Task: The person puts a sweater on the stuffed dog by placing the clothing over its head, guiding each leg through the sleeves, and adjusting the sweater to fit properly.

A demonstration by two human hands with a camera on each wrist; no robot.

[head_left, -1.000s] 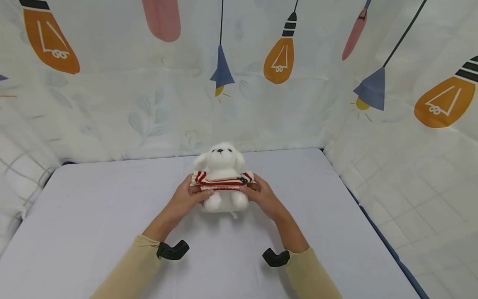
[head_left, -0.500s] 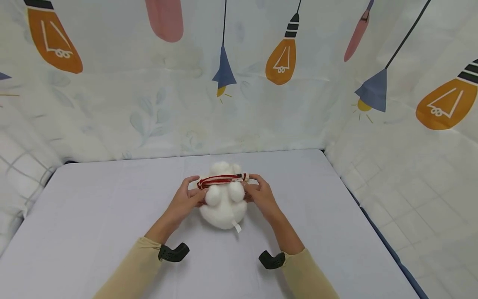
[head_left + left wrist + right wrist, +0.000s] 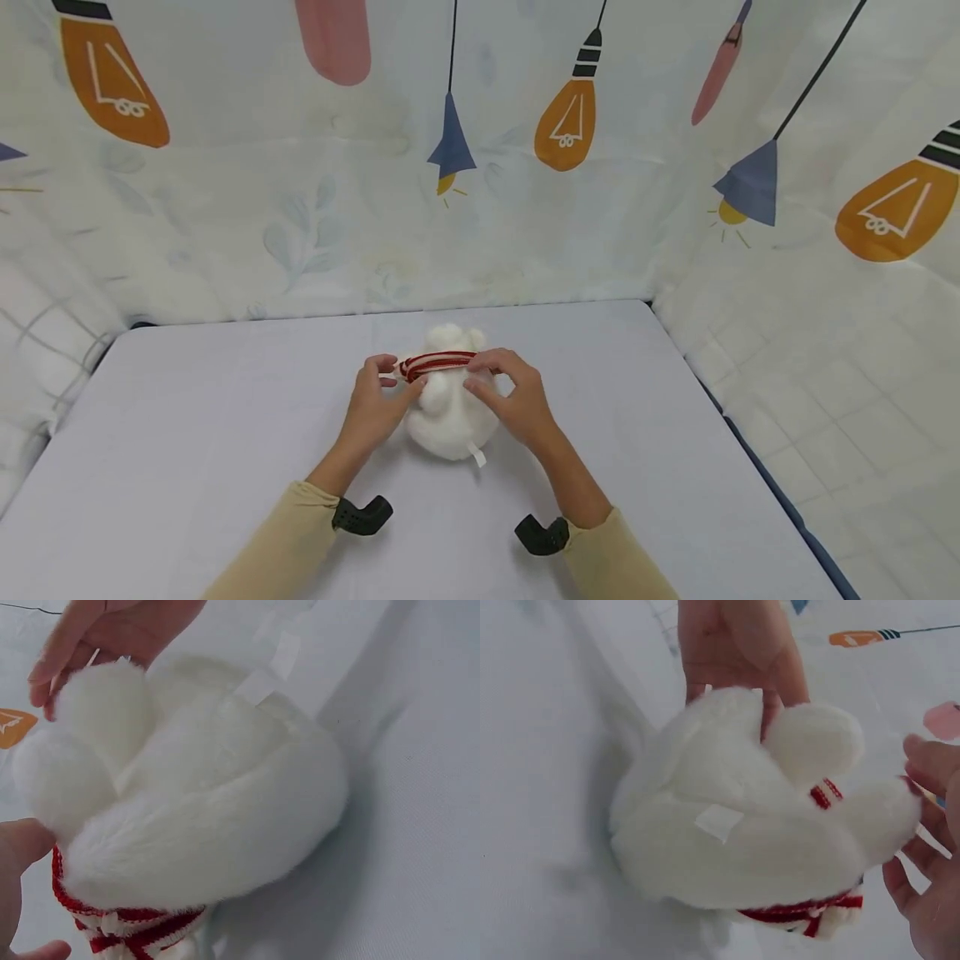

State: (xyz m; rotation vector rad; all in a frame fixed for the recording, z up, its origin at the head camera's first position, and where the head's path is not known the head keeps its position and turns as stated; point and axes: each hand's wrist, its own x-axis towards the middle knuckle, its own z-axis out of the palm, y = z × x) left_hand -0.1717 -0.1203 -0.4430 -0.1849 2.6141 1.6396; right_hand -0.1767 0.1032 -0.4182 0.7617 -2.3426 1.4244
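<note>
Lying tipped back, a white plush animal (image 3: 446,433) is in the middle of the far part of the tabletop (image 3: 187,433), its rounded base and stubby legs turned toward the person. A small white tag (image 3: 477,455) sticks out at its base, and a striped knitted sweater (image 3: 438,362) in red and cream crosses its body just beyond the legs.

The left hand (image 3: 378,404) is at the toy's left side, its thumb touching the edge of the sweater by the near leg (image 3: 60,780). Its other fingers are by the sweater's striped end; whether they clamp any of the knit, I can't tell. The right hand (image 3: 525,396) is at the opposite side, thumb and fingers apart, with the other leg (image 3: 881,817) in the gap between them.

Both arms wear beige sleeves (image 3: 277,550), and a black curved device (image 3: 363,516) is at each wrist. Behind the white-covered tabletop stands a pale sheet (image 3: 337,208) printed with orange light bulbs (image 3: 566,125), blue lamps (image 3: 452,137) and faint leaves.
</note>
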